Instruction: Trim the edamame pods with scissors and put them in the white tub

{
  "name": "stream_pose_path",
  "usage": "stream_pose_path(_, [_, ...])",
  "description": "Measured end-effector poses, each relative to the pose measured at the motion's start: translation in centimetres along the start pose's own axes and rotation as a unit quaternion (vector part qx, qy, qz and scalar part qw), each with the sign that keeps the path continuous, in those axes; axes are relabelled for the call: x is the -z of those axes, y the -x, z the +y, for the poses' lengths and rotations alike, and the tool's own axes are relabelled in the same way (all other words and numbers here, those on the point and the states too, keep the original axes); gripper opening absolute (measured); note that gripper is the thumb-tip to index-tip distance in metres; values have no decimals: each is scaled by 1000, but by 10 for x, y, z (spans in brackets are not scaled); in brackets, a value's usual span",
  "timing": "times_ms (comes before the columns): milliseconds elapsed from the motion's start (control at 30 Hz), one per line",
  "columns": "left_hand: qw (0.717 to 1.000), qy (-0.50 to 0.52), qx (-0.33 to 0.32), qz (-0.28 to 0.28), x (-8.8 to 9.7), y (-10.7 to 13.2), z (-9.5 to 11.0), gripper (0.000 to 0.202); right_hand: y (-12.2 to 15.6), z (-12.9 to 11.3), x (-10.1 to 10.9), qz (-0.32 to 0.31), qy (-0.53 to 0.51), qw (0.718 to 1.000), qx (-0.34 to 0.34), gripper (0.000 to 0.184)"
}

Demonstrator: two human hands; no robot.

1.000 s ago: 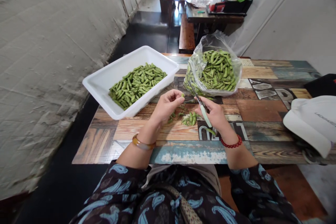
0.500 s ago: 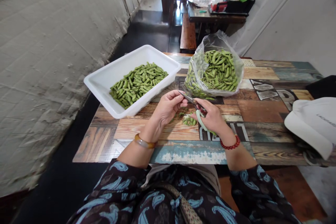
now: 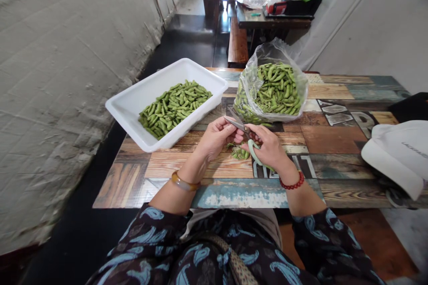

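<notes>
My right hand [image 3: 268, 144] grips a pair of scissors [image 3: 253, 151] with pale green handles. Their dark blades are parted and point up and left, at the fingertips of my left hand [image 3: 219, 136]. That hand is closed in a pinch, and whatever it holds is hidden by the fingers. Below the hands, a small heap of green trimmings [image 3: 239, 153] lies on the table. To the left stands a white plastic tub [image 3: 129, 104] holding edamame pods [image 3: 175, 107]. Beyond my right hand is an open clear plastic bag [image 3: 246, 82] full of more edamame pods [image 3: 277, 87].
The patchwork wood-pattern table [image 3: 334, 140] carries a white cap [image 3: 397, 153] at its right end. A rough pale wall [image 3: 67, 75] runs along the left. Farther back are a wooden bench [image 3: 237, 42] and another table with a black tray [image 3: 297, 9].
The scissor blades have spread apart, with both now showing. Both hands stay close together in nearly the same place, and the view has shifted slightly.
</notes>
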State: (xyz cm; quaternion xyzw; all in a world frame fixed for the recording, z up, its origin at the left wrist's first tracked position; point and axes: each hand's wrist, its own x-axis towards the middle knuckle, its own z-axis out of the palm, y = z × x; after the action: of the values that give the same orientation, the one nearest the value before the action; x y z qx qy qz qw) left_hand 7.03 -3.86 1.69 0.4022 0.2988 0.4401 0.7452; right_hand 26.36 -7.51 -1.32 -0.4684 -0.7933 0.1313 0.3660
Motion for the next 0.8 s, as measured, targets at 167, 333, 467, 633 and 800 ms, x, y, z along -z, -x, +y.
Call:
stream_pose_path(167, [1000, -6, -2, -6, 1, -1, 0, 32, 0, 1, 0, 4, -12, 1000, 3, 54])
stream_pose_path(333, [1000, -18, -11, -1, 3, -1, -1, 32, 0, 0, 1, 6, -23, 1000, -5, 52])
stream_pose_path(467, [1000, -16, -16, 1, 2, 0, 0, 33, 0, -1, 2, 2, -20, 1000, -10, 51])
stream_pose_path(633, [1000, -19, -16, 1, 1, 0, 1, 33, -1, -1, 2, -6, -18, 1000, -16, 53])
stream_pose_path(800, [999, -28, -14, 2, 1, 1, 1, 33, 1, 2, 2, -3, -16, 1000, -12, 53])
